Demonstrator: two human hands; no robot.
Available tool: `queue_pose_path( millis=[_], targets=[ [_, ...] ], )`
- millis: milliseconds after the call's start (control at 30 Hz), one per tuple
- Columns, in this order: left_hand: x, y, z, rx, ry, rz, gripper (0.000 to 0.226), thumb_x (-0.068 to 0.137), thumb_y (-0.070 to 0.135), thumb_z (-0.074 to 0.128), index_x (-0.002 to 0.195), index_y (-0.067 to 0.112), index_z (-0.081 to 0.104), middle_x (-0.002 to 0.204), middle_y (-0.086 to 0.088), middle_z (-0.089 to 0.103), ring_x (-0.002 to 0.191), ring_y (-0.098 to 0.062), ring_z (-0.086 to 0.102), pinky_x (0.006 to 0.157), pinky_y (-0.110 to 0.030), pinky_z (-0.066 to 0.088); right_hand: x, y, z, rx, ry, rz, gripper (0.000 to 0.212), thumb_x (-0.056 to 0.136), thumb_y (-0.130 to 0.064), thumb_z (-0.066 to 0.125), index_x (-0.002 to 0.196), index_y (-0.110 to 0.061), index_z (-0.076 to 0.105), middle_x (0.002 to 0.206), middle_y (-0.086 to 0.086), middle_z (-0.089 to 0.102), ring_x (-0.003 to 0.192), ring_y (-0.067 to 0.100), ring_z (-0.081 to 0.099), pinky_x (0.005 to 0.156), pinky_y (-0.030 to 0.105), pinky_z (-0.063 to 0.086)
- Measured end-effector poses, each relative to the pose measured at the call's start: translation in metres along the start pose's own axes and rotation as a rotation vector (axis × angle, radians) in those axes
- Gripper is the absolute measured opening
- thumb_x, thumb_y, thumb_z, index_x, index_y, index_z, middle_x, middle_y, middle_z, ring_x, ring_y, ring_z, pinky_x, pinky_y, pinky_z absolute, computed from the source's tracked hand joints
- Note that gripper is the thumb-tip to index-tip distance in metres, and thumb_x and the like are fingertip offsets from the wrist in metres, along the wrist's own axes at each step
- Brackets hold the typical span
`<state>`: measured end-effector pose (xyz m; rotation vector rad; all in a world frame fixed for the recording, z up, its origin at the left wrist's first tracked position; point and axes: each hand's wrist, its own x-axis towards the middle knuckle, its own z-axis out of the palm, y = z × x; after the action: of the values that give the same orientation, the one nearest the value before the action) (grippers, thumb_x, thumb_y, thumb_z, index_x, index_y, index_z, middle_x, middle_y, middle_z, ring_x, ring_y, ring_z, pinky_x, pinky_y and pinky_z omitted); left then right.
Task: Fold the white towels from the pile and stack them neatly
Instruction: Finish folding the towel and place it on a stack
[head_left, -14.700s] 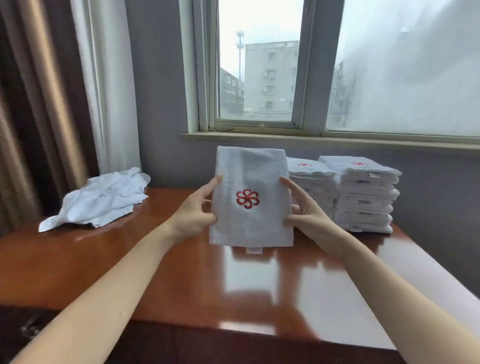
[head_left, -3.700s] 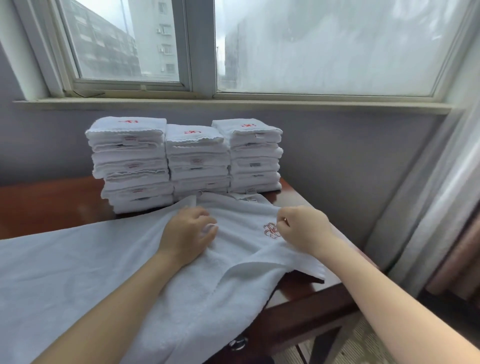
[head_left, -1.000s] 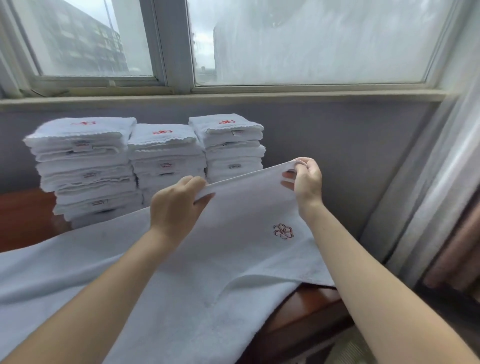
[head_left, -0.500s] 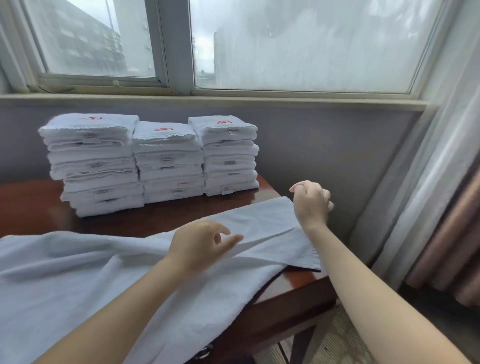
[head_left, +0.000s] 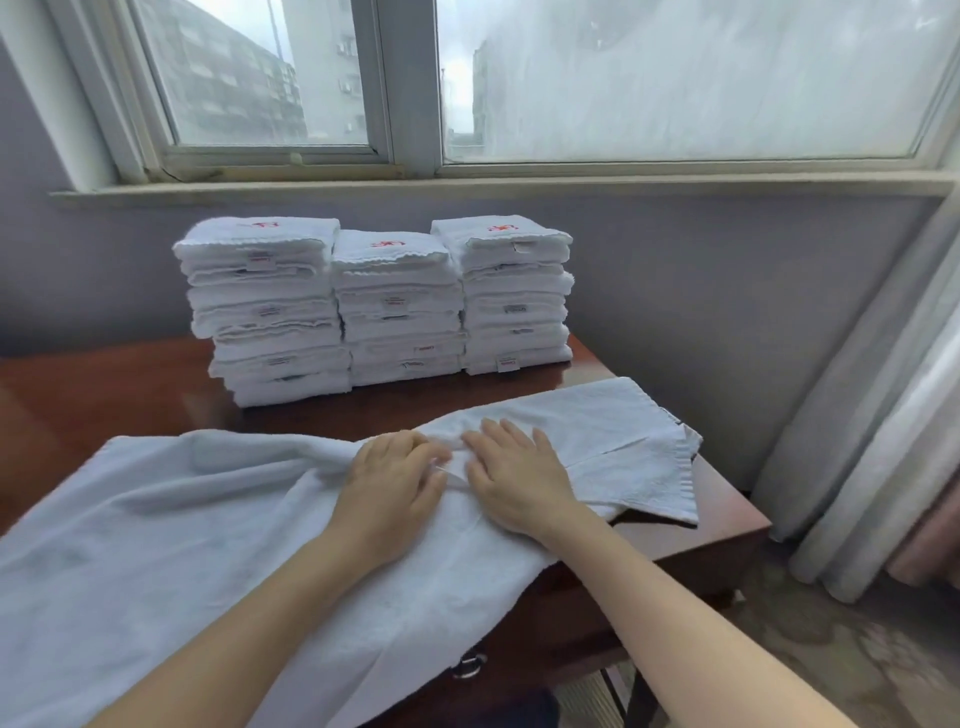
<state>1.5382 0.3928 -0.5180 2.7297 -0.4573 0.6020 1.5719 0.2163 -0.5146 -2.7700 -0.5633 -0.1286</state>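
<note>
A large white towel (head_left: 171, 530) lies spread across the brown wooden table (head_left: 104, 395), its near edge hanging over the front. Its right end is folded over onto itself near the table's right corner. My left hand (head_left: 392, 486) and my right hand (head_left: 514, 480) lie side by side, palms down with straight fingers, pressing on the towel near its middle. Behind them, against the wall, stand three stacks of folded white towels: left stack (head_left: 265, 312), middle stack (head_left: 400, 312), right stack (head_left: 511, 296), each topped with a red emblem.
The window sill (head_left: 467, 187) runs above the stacks. Pale curtains (head_left: 878, 415) hang at the right, beyond the table's right edge. A metal drawer ring (head_left: 469, 666) shows on the table front under the hanging towel. Patterned floor lies at the lower right.
Half a second ago my right hand was a raised fist at the towel's right end and my left hovered; both have now come down flat on the towel, side by side.
</note>
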Motion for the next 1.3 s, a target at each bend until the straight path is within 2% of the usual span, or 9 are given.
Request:
queue_pose_path(
  millis=[167, 467, 600, 767, 900, 1067, 1133, 1200, 1300],
  targets=[
    [0.031, -0.012, 0.014, -0.041, -0.010, 0.021, 0.025, 0.095, 0.030, 0.054, 0.117, 0.026, 0.065, 0.116, 0.009, 0.056, 0.115, -0.014, 0.046, 0.102, -0.025, 0.025, 0.019, 0.014, -0.003, 0.007, 0.005, 0.057, 0.048, 0.102, -0.035, 0.025, 0.149, -0.029, 0.032, 0.157, -0.004, 0.028, 0.147, 0.016, 0.016, 0.119, 0.046, 0.005],
    [0.058, -0.003, 0.009, -0.181, 0.008, -0.003, 0.026, 0.097, 0.026, 0.053, 0.118, 0.020, 0.068, 0.114, 0.003, 0.064, 0.109, -0.015, 0.053, 0.096, -0.032, 0.040, 0.038, 0.034, -0.011, 0.033, -0.014, 0.119, 0.050, 0.102, -0.039, 0.028, 0.151, -0.033, 0.030, 0.161, -0.007, 0.022, 0.150, 0.014, 0.012, 0.121, 0.044, 0.003],
    [0.035, -0.017, -0.014, -0.213, 0.079, -0.102, 0.024, 0.098, 0.026, 0.052, 0.116, 0.020, 0.067, 0.116, 0.008, 0.062, 0.108, -0.012, 0.055, 0.085, -0.031, 0.046, 0.032, 0.027, -0.020, 0.092, 0.020, 0.123, 0.045, 0.101, -0.032, 0.039, 0.146, -0.029, 0.042, 0.155, -0.005, 0.036, 0.144, 0.016, 0.027, 0.121, 0.046, 0.012],
    [-0.001, -0.078, -0.063, -0.194, 0.162, -0.304, 0.020, 0.097, 0.031, 0.053, 0.112, 0.030, 0.066, 0.114, 0.016, 0.062, 0.106, -0.005, 0.056, 0.086, -0.031, 0.047, 0.053, -0.041, -0.028, 0.205, 0.126, -0.040, 0.040, 0.096, -0.025, 0.053, 0.136, -0.021, 0.056, 0.140, -0.004, 0.054, 0.128, 0.017, 0.048, 0.113, 0.043, 0.030],
    [-0.029, -0.136, -0.097, -0.159, 0.260, -0.513, 0.020, 0.097, 0.031, 0.052, 0.110, 0.028, 0.067, 0.112, 0.011, 0.063, 0.106, -0.011, 0.059, 0.087, -0.035, 0.049, 0.081, -0.120, -0.014, 0.285, -0.017, -0.146, 0.041, 0.097, -0.028, 0.053, 0.138, -0.021, 0.054, 0.141, 0.000, 0.055, 0.130, 0.019, 0.048, 0.111, 0.036, 0.033],
    [-0.058, -0.194, -0.118, -0.034, 0.247, -0.709, 0.022, 0.096, 0.037, 0.051, 0.114, 0.032, 0.063, 0.117, 0.010, 0.060, 0.108, -0.015, 0.058, 0.082, -0.034, 0.049, 0.111, -0.178, 0.008, 0.142, -0.118, -0.149, 0.047, 0.096, -0.031, 0.047, 0.143, -0.026, 0.045, 0.143, 0.002, 0.051, 0.131, 0.025, 0.046, 0.111, 0.037, 0.032],
    [-0.064, -0.208, -0.120, -0.003, 0.219, -0.756, 0.026, 0.097, 0.040, 0.049, 0.118, 0.031, 0.061, 0.122, 0.008, 0.059, 0.109, -0.016, 0.057, 0.081, -0.033, 0.049, 0.122, -0.189, 0.015, 0.100, -0.141, -0.144, 0.036, 0.097, -0.034, 0.044, 0.131, -0.027, 0.054, 0.132, 0.002, 0.058, 0.122, 0.026, 0.051, 0.100, 0.036, 0.039],
    [-0.064, -0.218, -0.121, 0.016, 0.187, -0.786, 0.029, 0.097, 0.040, 0.048, 0.121, 0.029, 0.060, 0.126, 0.006, 0.058, 0.110, -0.018, 0.057, 0.081, -0.033, 0.047, 0.131, -0.196, 0.022, 0.147, -0.144, -0.118, 0.022, 0.096, -0.035, 0.041, 0.098, -0.026, 0.061, 0.103, -0.001, 0.065, 0.100, 0.025, 0.057, 0.075, 0.034, 0.042],
    [-0.062, -0.228, -0.123, 0.042, 0.106, -0.847, 0.035, 0.096, 0.039, 0.049, 0.128, 0.027, 0.055, 0.131, 0.001, 0.055, 0.114, -0.020, 0.055, 0.084, -0.034, 0.047, 0.138, -0.199, 0.033, 0.168, -0.082, -0.040, 0.033, 0.094, -0.037, 0.040, 0.069, -0.016, 0.048, 0.070, -0.002, 0.056, 0.076, 0.026, 0.054, 0.053, 0.032, 0.030]
  ],
)
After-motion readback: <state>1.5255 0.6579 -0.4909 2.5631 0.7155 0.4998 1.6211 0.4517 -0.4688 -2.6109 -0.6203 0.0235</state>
